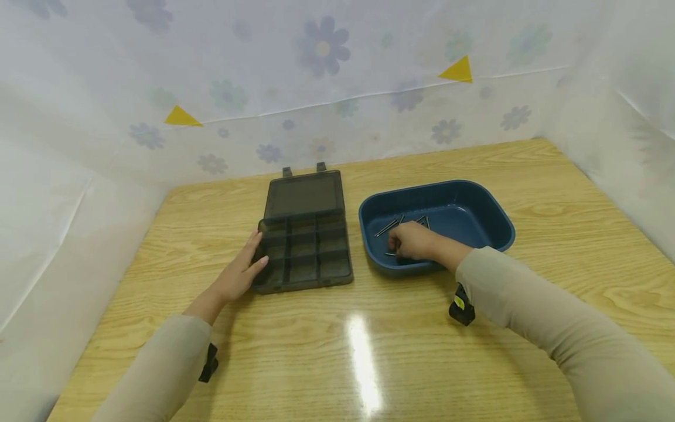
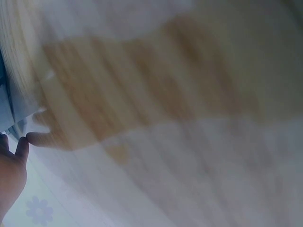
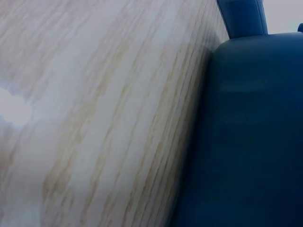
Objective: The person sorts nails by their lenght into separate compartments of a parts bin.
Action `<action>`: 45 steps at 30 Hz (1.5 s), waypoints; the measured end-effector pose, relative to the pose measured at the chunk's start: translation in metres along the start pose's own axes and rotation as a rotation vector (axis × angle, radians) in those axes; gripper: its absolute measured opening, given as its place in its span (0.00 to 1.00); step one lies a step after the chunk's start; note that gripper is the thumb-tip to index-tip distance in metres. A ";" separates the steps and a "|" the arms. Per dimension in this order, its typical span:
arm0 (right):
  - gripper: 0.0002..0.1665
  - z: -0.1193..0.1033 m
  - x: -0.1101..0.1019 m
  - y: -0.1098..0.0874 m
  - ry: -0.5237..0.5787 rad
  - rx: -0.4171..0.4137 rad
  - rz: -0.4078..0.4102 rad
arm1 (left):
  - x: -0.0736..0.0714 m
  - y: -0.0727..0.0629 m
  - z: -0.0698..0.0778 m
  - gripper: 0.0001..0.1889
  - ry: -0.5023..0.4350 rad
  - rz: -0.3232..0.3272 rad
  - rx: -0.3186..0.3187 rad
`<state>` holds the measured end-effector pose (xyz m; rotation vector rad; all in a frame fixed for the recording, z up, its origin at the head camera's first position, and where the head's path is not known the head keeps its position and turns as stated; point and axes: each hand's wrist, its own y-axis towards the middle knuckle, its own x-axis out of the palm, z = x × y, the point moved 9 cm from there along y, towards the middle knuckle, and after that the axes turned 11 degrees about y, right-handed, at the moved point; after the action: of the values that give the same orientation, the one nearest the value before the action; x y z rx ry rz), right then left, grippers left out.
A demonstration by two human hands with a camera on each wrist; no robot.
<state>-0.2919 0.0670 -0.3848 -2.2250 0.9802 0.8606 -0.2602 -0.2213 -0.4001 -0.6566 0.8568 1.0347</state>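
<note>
A dark translucent compartment box (image 1: 302, 255) lies on the table with its lid (image 1: 304, 195) folded back. My left hand (image 1: 237, 275) rests against the box's left edge, fingers extended; the left wrist view shows its fingertips (image 2: 21, 146) at the side. Inside a blue tray (image 1: 477, 225), my right hand (image 1: 413, 241) reaches down with curled fingers. Around it lie several thin metal pieces (image 1: 387, 227), like nails or screws. One short piece (image 1: 390, 254) shows by the fingertips; whether it is gripped is hidden. The tray's outer wall (image 3: 251, 132) fills the right wrist view's right side.
Wood-grain table (image 1: 295, 351) surrounds the box and tray, with a bright glare in front. Flowered white sheeting (image 1: 263, 76) hangs behind, carrying two yellow triangles (image 1: 457, 70). A black wrist device (image 1: 462, 306) hangs under the right sleeve, near the tray's front wall.
</note>
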 end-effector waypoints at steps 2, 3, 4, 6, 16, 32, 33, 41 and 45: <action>0.05 -0.001 -0.001 0.000 -0.017 -0.008 -0.003 | 0.000 0.000 0.001 0.31 -0.001 0.001 0.003; 0.04 -0.002 -0.001 -0.001 -0.025 -0.013 -0.004 | -0.001 0.000 0.001 0.31 -0.003 -0.001 0.004; 0.04 -0.002 -0.001 -0.001 -0.027 -0.014 -0.004 | -0.001 0.000 0.001 0.31 -0.004 0.002 0.004; 0.04 -0.002 -0.002 -0.001 -0.028 -0.025 -0.004 | -0.001 0.000 0.002 0.31 -0.004 0.003 0.005; 0.04 0.003 -0.006 -0.002 0.084 -0.046 0.016 | 0.001 0.000 -0.001 0.31 -0.007 -0.005 -0.005; 0.03 -0.004 -0.015 -0.007 0.235 -0.067 0.068 | -0.001 -0.001 0.004 0.31 0.013 -0.004 -0.014; 0.03 -0.006 -0.016 -0.008 0.250 -0.064 0.075 | -0.001 -0.001 0.004 0.31 0.015 -0.004 -0.013; 0.06 -0.022 -0.024 -0.013 0.389 -0.080 0.103 | -0.001 -0.002 0.003 0.31 0.011 -0.002 -0.014; 0.07 -0.029 -0.023 -0.013 0.420 -0.097 0.118 | 0.000 -0.002 0.003 0.32 0.010 0.001 -0.011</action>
<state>-0.2846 0.0643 -0.3461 -2.5105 1.2940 0.5036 -0.2578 -0.2197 -0.3980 -0.6710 0.8607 1.0384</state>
